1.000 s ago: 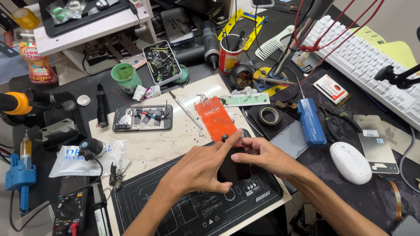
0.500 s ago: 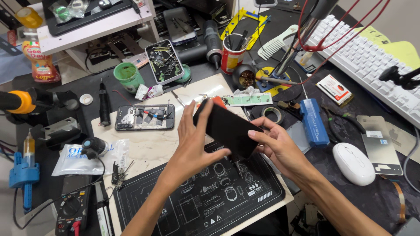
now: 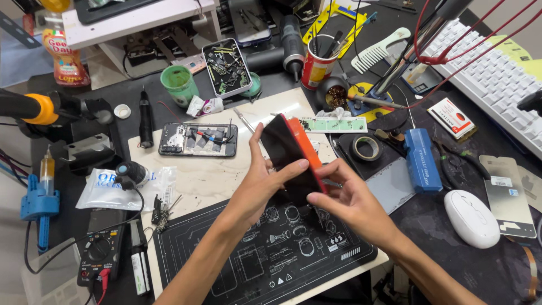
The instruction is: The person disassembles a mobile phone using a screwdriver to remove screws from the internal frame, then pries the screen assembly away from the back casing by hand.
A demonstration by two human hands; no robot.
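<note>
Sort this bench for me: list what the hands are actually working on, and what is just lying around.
In hand:
- left hand and right hand, both gripping the phone with the orange back
- black repair mat beneath them

Lying about:
- opened phone
- multimeter
- white mouse
- tape roll
- blue tool
- green cup

A dark glossy phone screen (image 3: 285,158) with an orange back edge is held tilted above the black mat, both hands on it. Left of it, a clear plastic pouch (image 3: 113,189) with blue print lies flat near the bench's left side. A small red-and-white box (image 3: 456,117) sits to the right, just below the white keyboard. At far left stands a bottle with a yellow-and-red label (image 3: 63,53) (only partly in view). A grey panel carrying a small white sticker (image 3: 501,182) lies beside the white mouse.
</note>
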